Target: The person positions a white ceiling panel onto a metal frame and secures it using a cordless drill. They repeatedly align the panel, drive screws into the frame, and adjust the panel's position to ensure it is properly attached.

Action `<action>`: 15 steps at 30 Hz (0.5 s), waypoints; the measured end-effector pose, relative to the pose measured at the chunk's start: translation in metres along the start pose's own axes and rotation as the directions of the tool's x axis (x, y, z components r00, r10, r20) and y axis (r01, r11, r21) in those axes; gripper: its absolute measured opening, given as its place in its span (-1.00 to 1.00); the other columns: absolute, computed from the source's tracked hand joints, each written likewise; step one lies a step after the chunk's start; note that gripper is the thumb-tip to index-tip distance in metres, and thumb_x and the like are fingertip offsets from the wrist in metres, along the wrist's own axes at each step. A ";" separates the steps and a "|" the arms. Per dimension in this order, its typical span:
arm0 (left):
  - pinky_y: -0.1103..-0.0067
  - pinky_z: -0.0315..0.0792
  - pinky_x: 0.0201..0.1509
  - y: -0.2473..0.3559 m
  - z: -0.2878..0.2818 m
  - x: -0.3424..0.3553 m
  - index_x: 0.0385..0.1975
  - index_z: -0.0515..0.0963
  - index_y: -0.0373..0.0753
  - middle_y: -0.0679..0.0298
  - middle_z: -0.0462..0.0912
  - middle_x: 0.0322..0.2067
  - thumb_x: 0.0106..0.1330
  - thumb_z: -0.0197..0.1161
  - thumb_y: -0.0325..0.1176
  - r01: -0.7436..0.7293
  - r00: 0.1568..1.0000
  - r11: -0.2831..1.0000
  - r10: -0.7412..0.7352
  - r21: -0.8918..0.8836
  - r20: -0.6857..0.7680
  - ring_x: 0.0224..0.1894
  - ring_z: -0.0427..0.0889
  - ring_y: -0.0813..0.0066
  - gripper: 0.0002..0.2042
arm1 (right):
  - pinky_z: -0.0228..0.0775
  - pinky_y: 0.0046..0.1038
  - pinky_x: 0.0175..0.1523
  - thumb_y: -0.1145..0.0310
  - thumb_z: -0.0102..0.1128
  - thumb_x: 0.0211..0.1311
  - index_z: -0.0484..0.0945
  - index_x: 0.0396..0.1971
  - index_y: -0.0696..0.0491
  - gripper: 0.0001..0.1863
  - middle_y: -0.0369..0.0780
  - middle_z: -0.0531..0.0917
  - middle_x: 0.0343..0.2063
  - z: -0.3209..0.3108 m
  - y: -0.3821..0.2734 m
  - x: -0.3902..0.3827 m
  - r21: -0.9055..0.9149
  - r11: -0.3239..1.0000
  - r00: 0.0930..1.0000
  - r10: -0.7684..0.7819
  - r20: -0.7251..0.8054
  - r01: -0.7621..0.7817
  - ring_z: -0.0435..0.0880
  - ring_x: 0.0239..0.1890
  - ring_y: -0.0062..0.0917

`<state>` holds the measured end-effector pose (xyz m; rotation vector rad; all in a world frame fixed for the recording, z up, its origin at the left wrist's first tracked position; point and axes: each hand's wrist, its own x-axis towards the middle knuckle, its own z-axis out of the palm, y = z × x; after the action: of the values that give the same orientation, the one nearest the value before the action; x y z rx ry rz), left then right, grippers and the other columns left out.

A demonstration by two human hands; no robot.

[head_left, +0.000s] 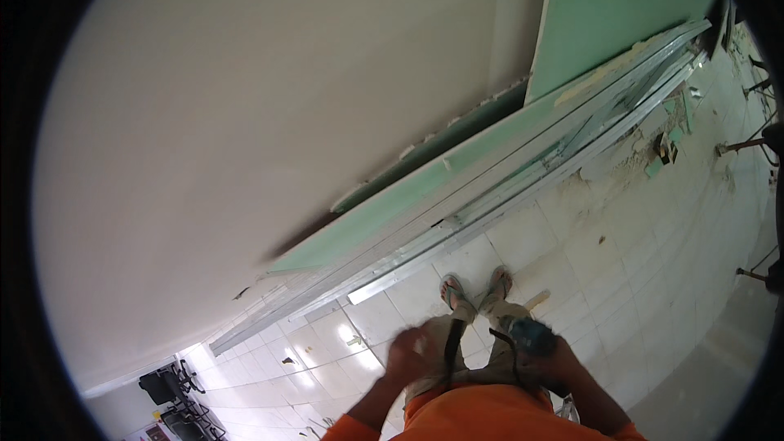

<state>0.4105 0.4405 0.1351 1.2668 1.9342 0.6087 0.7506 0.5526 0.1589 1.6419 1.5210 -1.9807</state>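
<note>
Dark teal, a handheld tool (532, 336) is gripped in the closed right hand (562, 363), above the tiled floor (563, 249) and well apart from the green boards (625, 24) and the metal channels (380, 283) along their lower edges. Whether anything is held by the left hand (411, 357), blurred and seemingly half curled, cannot be told. From scraps (666, 149) near the channels' right-hand end, some breaking or cutting may be judged done; boards and channels are untouched by the tool.

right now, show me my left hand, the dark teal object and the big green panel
Left hand (411, 351): head view, middle of the blurred hand
Dark teal object (533, 337): head view, its middle
Green panel (618, 20): head view, middle of its face
</note>
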 end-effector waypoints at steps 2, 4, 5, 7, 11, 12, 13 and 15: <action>0.33 0.54 -0.05 -0.005 -0.028 0.061 -0.10 0.62 -0.31 0.13 0.69 -0.18 0.01 0.54 -0.38 -0.194 0.918 0.966 0.240 0.170 -0.315 -0.16 0.65 0.09 -0.58 | 0.56 -0.27 -0.08 0.01 0.46 0.01 0.65 -0.14 0.13 -0.46 -0.07 0.75 -0.29 -0.003 -0.002 0.063 -0.065 0.976 0.976 0.203 -0.084 -0.208 0.76 -0.18 -0.31; 0.27 0.45 0.04 -0.011 -0.061 0.120 0.00 0.58 -0.31 0.05 0.62 -0.14 -0.10 0.65 -0.24 -0.188 0.885 0.903 0.326 0.386 -0.331 -0.10 0.58 0.06 -0.38 | 0.57 -0.26 -0.15 -0.02 0.43 0.02 0.64 -0.14 0.13 -0.45 -0.07 0.75 -0.37 -0.005 -0.004 0.113 -0.139 0.984 0.985 0.094 -0.146 -0.115 0.77 -0.25 -0.29; 0.22 0.38 0.11 -0.014 -0.073 0.148 0.15 0.49 -0.30 -0.01 0.58 -0.06 -0.15 0.68 -0.14 -0.200 0.873 0.865 0.370 0.459 -0.316 -0.03 0.52 0.01 -0.21 | 0.57 -0.26 -0.25 -0.03 0.40 0.03 0.66 -0.21 0.13 -0.49 -0.10 0.73 -0.50 -0.015 -0.007 0.138 -0.121 0.966 0.973 0.221 -0.067 -0.227 0.77 -0.39 -0.30; 0.18 0.37 0.24 -0.016 -0.084 0.186 0.35 0.31 -0.26 -0.06 0.47 0.18 -0.23 0.70 -0.09 -0.175 0.917 0.817 0.339 0.550 -0.211 0.17 0.47 -0.06 0.04 | 0.53 -0.35 -0.39 0.00 0.36 0.11 0.70 -0.39 0.12 -0.58 -0.17 0.66 -0.65 -0.026 -0.015 0.186 -0.139 0.964 0.973 0.224 -0.048 -0.229 0.70 -0.56 -0.47; 0.27 0.49 0.06 -0.026 -0.070 0.219 0.30 0.36 -0.26 0.00 0.60 -0.05 -0.21 0.68 -0.06 -0.094 0.981 0.870 0.163 0.484 -0.103 -0.06 0.61 0.06 -0.02 | 0.47 -0.39 -0.52 0.14 0.40 0.17 0.64 -0.44 0.13 -0.68 -0.26 0.60 -0.69 -0.039 -0.020 0.259 0.136 0.959 0.967 0.254 -0.014 -0.249 0.57 -0.72 -0.52; 0.31 0.53 -0.04 -0.032 -0.066 0.225 0.29 0.38 -0.27 0.04 0.65 -0.16 -0.20 0.66 -0.05 -0.096 0.981 0.876 0.164 0.472 -0.104 -0.18 0.66 0.11 -0.04 | 0.46 -0.38 -0.53 0.16 0.40 0.16 0.63 -0.45 0.12 -0.70 -0.26 0.59 -0.68 -0.041 -0.020 0.281 0.174 0.957 0.970 0.240 -0.023 -0.233 0.56 -0.72 -0.52; 0.37 0.56 -0.21 -0.039 -0.065 0.230 0.25 0.42 -0.25 0.09 0.67 -0.30 -0.22 0.67 -0.12 -0.273 0.896 0.768 0.422 0.579 -0.138 -0.32 0.68 0.16 -0.08 | 0.45 -0.38 -0.55 0.19 0.41 0.15 0.61 -0.46 0.12 -0.71 -0.26 0.58 -0.68 -0.042 -0.018 0.303 0.209 0.950 0.970 0.243 -0.026 -0.232 0.55 -0.72 -0.52; 0.35 0.54 -0.24 -0.050 -0.063 0.228 0.24 0.44 -0.24 0.10 0.67 -0.32 -0.25 0.68 -0.18 -0.170 0.958 0.869 0.256 0.464 -0.129 -0.34 0.68 0.15 -0.09 | 0.44 -0.38 -0.56 0.22 0.42 0.14 0.57 -0.47 0.10 -0.73 -0.27 0.56 -0.67 -0.035 -0.008 0.340 0.275 0.929 0.965 0.260 -0.012 -0.247 0.54 -0.72 -0.52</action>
<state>0.2770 0.6292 0.0656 1.7888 2.1880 0.4071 0.6360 0.7374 -0.1048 1.8915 1.0171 -2.0881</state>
